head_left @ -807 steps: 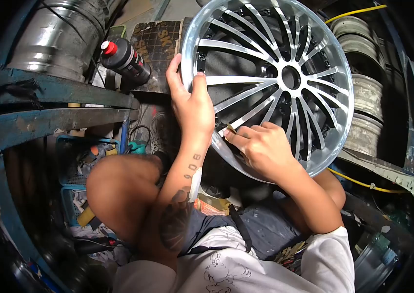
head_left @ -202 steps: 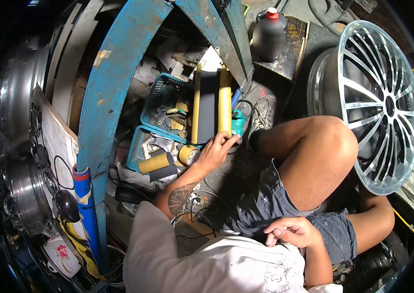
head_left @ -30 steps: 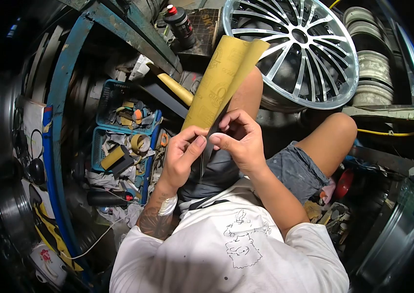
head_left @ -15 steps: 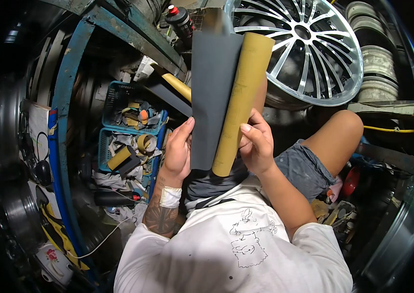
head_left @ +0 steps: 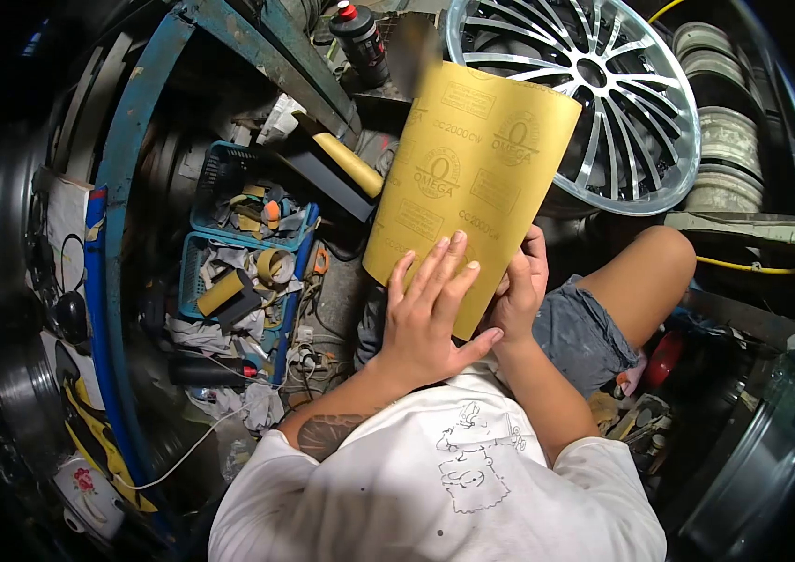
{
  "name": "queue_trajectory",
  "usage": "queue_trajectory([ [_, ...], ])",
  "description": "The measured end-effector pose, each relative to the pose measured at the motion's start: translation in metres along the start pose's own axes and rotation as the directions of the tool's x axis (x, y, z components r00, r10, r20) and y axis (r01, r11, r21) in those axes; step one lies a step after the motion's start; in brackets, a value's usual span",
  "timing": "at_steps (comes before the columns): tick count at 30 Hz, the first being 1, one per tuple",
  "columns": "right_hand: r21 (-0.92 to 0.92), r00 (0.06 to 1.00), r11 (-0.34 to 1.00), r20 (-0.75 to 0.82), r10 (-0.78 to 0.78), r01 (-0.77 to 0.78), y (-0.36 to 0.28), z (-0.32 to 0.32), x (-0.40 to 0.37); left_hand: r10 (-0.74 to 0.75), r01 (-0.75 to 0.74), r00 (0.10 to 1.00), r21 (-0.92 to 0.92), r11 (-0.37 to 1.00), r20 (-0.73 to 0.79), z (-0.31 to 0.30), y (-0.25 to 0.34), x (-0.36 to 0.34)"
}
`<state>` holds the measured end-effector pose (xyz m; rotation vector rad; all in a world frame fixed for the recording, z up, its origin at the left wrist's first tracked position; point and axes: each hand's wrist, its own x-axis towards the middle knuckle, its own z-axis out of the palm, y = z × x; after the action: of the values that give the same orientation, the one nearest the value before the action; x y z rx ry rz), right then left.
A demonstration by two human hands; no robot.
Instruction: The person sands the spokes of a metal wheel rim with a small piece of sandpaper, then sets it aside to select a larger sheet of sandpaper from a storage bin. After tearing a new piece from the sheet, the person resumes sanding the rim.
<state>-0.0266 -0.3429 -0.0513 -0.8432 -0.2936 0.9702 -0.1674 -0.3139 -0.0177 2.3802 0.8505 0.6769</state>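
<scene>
A sandpaper sheet (head_left: 482, 169) shows its yellow printed back, with "OMEGA" and "CC2000CW" on it, above my lap. My left hand (head_left: 430, 314) lies on its lower part, fingers spread across the yellow surface and thumb stretched out to the right. At the sheet's lower right edge is my right hand (head_left: 521, 290), its fingers curled and pinched on the edge. Behind the sheet stands a multi-spoke wheel rim (head_left: 592, 70). Another partly rolled sandpaper piece (head_left: 349, 167) rests left of the sheet.
Blue baskets (head_left: 193, 267) with scraps and rolled sandpaper sit at the left, beside a blue metal frame (head_left: 126, 140). A black bottle with a red cap (head_left: 358, 42) stands at the top. Stacked metal rims (head_left: 730, 140) are at the upper right; a yellow cable (head_left: 753, 267) runs below.
The sheet, earlier grey side partly showing with its right part rolled, now lies spread with its yellow back up. My left hand has moved from its left edge onto its surface.
</scene>
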Motion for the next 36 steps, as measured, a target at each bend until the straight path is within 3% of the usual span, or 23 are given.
queue_trajectory([
  [4, -0.029, 1.0, 1.0, -0.009, 0.009, -0.01, -0.001, -0.003, 0.002, 0.011, -0.011, 1.0, -0.003, 1.0, 0.026, 0.003, -0.003, -0.004],
  [7, -0.051, 0.993, 0.998, -0.114, 0.039, -0.045, -0.004, 0.005, 0.003, 0.027, -0.027, 0.999, 0.001, 1.0, 0.045, 0.002, -0.006, -0.007],
  [9, 0.015, 0.994, 1.0, -0.106, 0.015, -0.014, -0.011, 0.016, 0.004, 0.032, -0.032, 0.997, 0.003, 0.999, 0.071, -0.002, -0.007, -0.009],
  [12, -0.249, 0.994, 0.965, -0.052, -0.099, 0.083, -0.014, 0.016, 0.008, 0.067, -0.066, 0.99, -0.009, 0.998, 0.12, -0.014, -0.011, -0.005],
  [13, -0.342, 0.995, 0.938, -0.054, -0.085, 0.062, -0.016, 0.015, 0.008, 0.076, -0.075, 0.997, -0.054, 0.996, 0.014, -0.02, -0.023, -0.005],
  [15, -0.288, 0.995, 0.958, -0.082, -0.048, 0.022, -0.01, 0.011, 0.007, 0.091, -0.122, 0.974, -0.142, 0.982, -0.206, -0.028, -0.062, 0.0],
  [16, -0.264, 0.995, 0.964, -0.098, -0.032, 0.005, -0.007, 0.009, 0.008, -0.274, 0.037, 0.857, -0.477, 0.878, -0.437, -0.019, -0.07, 0.009],
  [17, -0.237, 0.991, 0.97, -0.109, -0.071, 0.044, -0.004, 0.011, 0.009, -0.529, 0.197, 0.705, -0.585, 0.787, -0.474, -0.016, -0.103, 0.012],
  [18, -0.24, 0.992, 0.97, -0.11, -0.069, 0.041, -0.002, 0.01, 0.01, -0.74, 0.285, 0.496, -0.72, 0.632, -0.454, -0.004, -0.148, 0.015],
  [19, -0.24, 0.992, 0.97, -0.107, -0.067, 0.039, -0.002, 0.008, 0.01, -0.846, 0.368, 0.379, -0.778, 0.509, -0.374, 0.02, -0.209, 0.005],
  [20, -0.239, 0.993, 0.97, -0.103, -0.064, 0.038, -0.001, 0.007, 0.011, -0.894, 0.56, 0.281, -0.697, 0.447, -0.348, 0.051, -0.264, -0.006],
  [21, -0.25, 0.994, 0.967, -0.09, -0.064, 0.039, 0.0, 0.007, 0.011, -0.872, 0.634, 0.296, -0.602, 0.485, -0.39, 0.083, -0.31, -0.013],
  [22, -0.269, 0.994, 0.962, -0.073, -0.078, 0.056, 0.001, 0.007, 0.012, -0.932, 0.652, 0.282, -0.668, 0.36, -0.227, 0.09, -0.313, -0.005],
  [24, -0.314, 0.994, 0.946, -0.046, -0.096, 0.077, 0.002, 0.007, 0.011, -0.988, 0.737, 0.138, -0.66, 0.145, -0.063, 0.113, -0.34, -0.001],
  [27, -0.427, 0.989, 0.896, -0.013, -0.144, 0.125, -0.002, 0.012, 0.01, -0.924, 0.772, 0.332, -0.507, 0.383, -0.192, 0.121, -0.379, -0.001],
  [29, -0.547, 0.977, 0.812, 0.057, -0.208, 0.204, -0.003, 0.01, 0.009, -0.875, 0.82, 0.412, -0.314, 0.478, -0.254, 0.077, -0.357, 0.007],
  [30, -0.609, 0.962, 0.747, 0.123, -0.242, 0.266, -0.005, 0.012, 0.007, -0.781, 0.8, 0.426, -0.214, 0.561, -0.457, 0.071, -0.36, 0.007],
  [32, -0.639, 0.931, 0.678, 0.271, -0.244, 0.364, -0.009, 0.026, 0.002, -0.803, 0.787, 0.439, -0.259, 0.56, -0.402, 0.004, -0.305, 0.018],
  [34, -0.666, 0.872, 0.567, 0.417, -0.255, 0.484, -0.005, 0.039, 0.004, -0.55, 0.626, 0.639, -0.051, 0.778, -0.538, -0.046, -0.252, 0.013],
  [36, -0.674, 0.843, 0.519, 0.496, -0.21, 0.525, -0.001, 0.073, 0.004, -0.35, 0.494, 0.709, 0.078, 0.866, -0.613, -0.073, -0.208, 0.005],
])
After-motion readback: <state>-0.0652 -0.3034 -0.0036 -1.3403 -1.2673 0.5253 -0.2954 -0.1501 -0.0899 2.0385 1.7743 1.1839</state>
